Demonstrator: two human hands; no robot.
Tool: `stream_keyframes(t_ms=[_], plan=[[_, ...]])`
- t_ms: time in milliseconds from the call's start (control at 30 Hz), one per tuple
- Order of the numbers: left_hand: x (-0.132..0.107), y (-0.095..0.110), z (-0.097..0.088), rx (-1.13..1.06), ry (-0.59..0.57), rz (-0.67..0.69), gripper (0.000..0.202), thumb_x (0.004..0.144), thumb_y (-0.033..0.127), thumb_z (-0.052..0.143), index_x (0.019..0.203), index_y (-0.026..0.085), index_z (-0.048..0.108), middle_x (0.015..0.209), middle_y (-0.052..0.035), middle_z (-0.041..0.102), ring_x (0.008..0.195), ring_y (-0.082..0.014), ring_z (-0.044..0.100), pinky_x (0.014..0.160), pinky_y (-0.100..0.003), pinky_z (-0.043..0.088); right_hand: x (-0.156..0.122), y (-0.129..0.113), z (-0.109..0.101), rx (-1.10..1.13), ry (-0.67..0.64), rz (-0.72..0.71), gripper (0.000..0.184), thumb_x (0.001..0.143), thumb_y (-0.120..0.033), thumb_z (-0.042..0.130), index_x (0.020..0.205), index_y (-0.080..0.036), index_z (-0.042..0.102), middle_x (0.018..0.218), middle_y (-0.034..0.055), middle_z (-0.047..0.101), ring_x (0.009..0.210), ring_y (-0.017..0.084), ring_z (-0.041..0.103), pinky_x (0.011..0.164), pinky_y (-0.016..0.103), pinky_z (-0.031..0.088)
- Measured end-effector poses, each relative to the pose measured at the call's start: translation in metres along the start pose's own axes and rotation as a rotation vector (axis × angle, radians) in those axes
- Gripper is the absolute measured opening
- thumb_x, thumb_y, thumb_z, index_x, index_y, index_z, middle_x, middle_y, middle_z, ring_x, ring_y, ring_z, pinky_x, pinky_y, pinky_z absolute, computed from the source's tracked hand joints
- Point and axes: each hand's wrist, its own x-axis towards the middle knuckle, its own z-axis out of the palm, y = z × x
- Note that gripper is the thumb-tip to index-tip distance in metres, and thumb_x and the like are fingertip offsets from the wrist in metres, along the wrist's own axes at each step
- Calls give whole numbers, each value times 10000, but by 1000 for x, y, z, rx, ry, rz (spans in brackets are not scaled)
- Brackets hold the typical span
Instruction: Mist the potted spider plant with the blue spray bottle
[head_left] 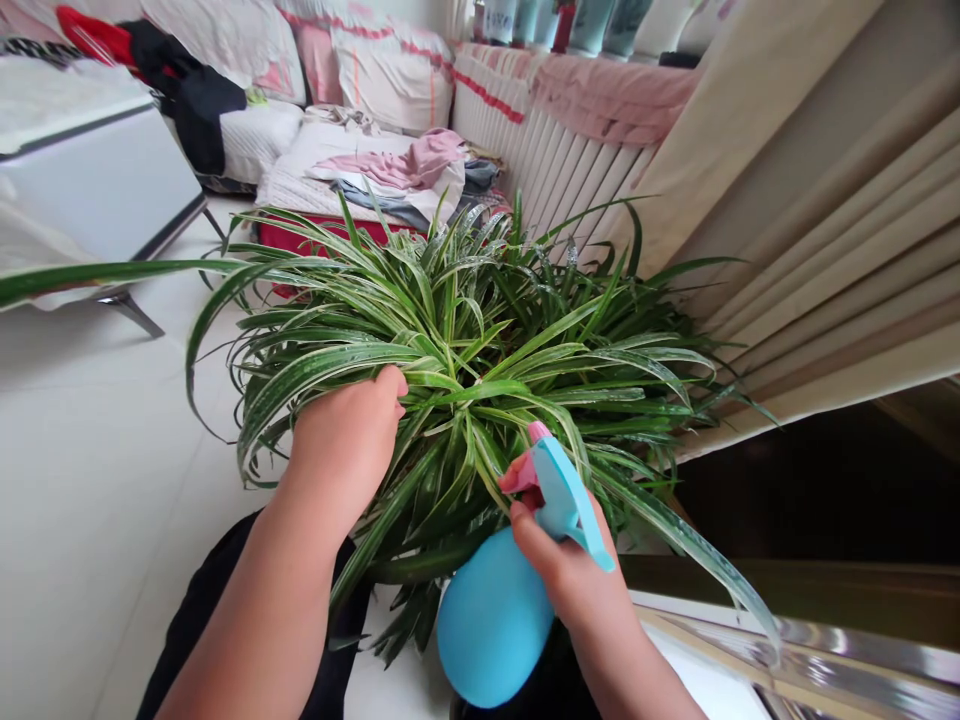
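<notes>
Cupping a bunch of long, striped leaves of a green-and-white spider plant (465, 340) with the left hand (345, 450), palm down, fingers closed together and curled over the blades. Gripping a sky-blue plastic spray bottle (491, 620) with a pink trigger (517, 472) in the right hand (570, 570), fingers wrapped tightly around its neck, rounded body hanging below the grip, head pushed in among the leaves. Water droplets beaded across the foliage. Plant sitting directly ahead of both hands, its pot hidden under the leaves, long blades arching over a metal-edged ledge (825, 640) at lower right. Just beyond, a pleated beige curtain (825, 250) and a white ribbed radiator (555, 160); farther back, a low seat heaped with pink-and-white cushions and clothes (360, 170), with white floor tiles (97, 500) at left.
</notes>
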Motion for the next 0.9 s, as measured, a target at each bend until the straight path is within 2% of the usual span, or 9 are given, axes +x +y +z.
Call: stream_keyframes(t_ms=[167,300,367,467,600,733,833,900], plan=[[3,0,3,-8,-7,10,207,889,177,454,1024,240,598,986,-49,769,817,-237,712,558,-295,406,5,-6,-7,51,-47,116,357,692,-238,605,1048,-232,642,995,51,709,931,236,669,907,395,519],[6,0,6,-16,-31,-6,212,892,195,460,1044,236,603,999,-46,766,860,-250,707,603,-311,436,8,7,-8,189,-127,243,628,682,-264,636,1306,-258,559,1132,54,721,1122,273,639,1037,460,433],[8,0,8,-18,-46,-26,216,892,198,463,1054,234,601,1005,-42,764,874,-260,703,618,-322,445,9,15,-6,277,-139,283,685,683,-283,650,1356,-287,525,1159,49,717,1156,276,630,1055,470,414],[8,1,8,-21,-61,-28,224,893,194,456,1066,230,595,1014,-41,761,875,-271,700,630,-336,450,10,20,-3,309,-110,281,604,659,-281,659,1260,-293,601,1092,38,728,1112,273,648,1048,464,419],[6,2,6,-28,-70,-18,224,897,187,448,1066,230,589,1011,-38,761,868,-270,699,624,-336,446,10,13,-2,206,-30,184,416,665,-250,630,1079,-275,657,951,16,706,962,238,663,995,441,452],[5,1,5,-32,-75,-16,223,904,187,445,1072,227,586,1022,-42,759,882,-263,699,626,-327,446,8,4,-3,93,-5,92,202,662,-213,603,859,-236,644,837,7,652,778,192,627,856,375,507],[5,0,5,-38,-83,-26,219,903,195,453,1073,226,588,1025,-47,759,876,-254,700,631,-319,453,7,2,-2,74,-14,84,169,654,-203,601,820,-226,628,804,6,644,734,186,616,763,341,522],[6,0,5,-43,-85,-29,221,900,198,456,1074,227,589,1032,-51,757,871,-257,700,635,-324,461,7,3,-2,80,-14,103,192,656,-212,605,844,-226,642,870,24,679,797,209,642,783,354,523]])
